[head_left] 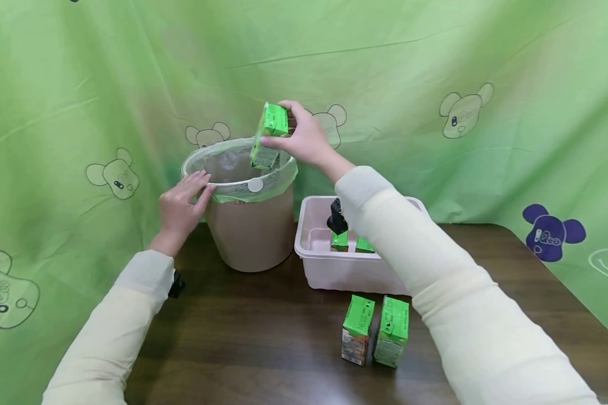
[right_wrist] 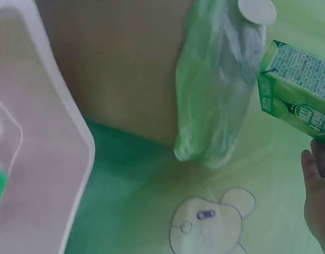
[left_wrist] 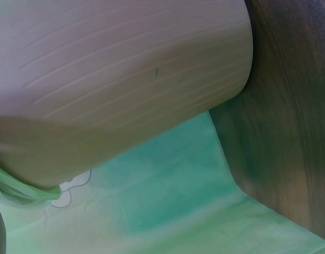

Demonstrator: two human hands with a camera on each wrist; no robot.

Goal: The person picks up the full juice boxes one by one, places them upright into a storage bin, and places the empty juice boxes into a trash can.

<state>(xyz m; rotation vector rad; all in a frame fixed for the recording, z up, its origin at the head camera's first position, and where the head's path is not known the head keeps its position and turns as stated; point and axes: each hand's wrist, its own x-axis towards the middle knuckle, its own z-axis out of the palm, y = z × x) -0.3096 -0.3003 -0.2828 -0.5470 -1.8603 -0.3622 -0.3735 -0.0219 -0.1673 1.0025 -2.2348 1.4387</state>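
Note:
My right hand (head_left: 306, 135) holds a green drink carton (head_left: 275, 119) in the air, tilted, above the opening of a pinkish-beige trash bin (head_left: 250, 230). In the right wrist view the carton (right_wrist: 299, 90) shows printed sides, with the fingers at its edge. At the bin's near-left rim is my left hand (head_left: 182, 202), holding the rim with fingers over the top and thumb on the outer side. A translucent green bag (head_left: 284, 177) lines the bin and folds over its rim. The left wrist view shows mostly the bin's wall (left_wrist: 130, 79).
Right of the bin stands a pale pink plastic tub (head_left: 354, 273) with green cartons (head_left: 340, 241) inside, partly hidden by my right sleeve. Two more cartons, one (head_left: 357, 329) beside another (head_left: 392, 332), stand upright before it on the dark wooden table (head_left: 263, 349). A green curtain hangs behind.

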